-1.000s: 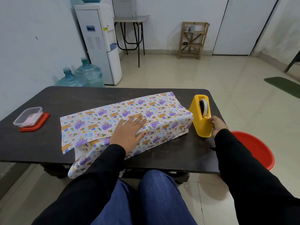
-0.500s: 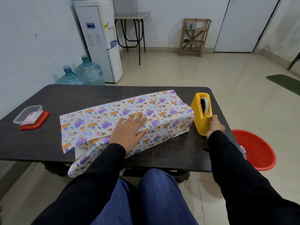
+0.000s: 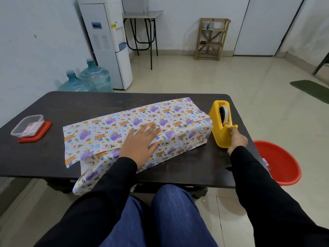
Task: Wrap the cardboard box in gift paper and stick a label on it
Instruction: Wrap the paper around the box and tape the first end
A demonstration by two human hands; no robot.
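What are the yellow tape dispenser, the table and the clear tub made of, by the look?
Dispenser: likely moulded plastic, smooth, evenly yellow, slight sheen. Table: dark wood or wood-look laminate; faint grain, matt, so I can't say which. Tub: clear plastic, see-through walls, sitting on a red lid.

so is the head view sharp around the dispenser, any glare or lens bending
Head view: sharp on the gift paper and tape dispenser; wide-angle bending bows the table edge and tilts the door frame; light soft and even, no strong glare.
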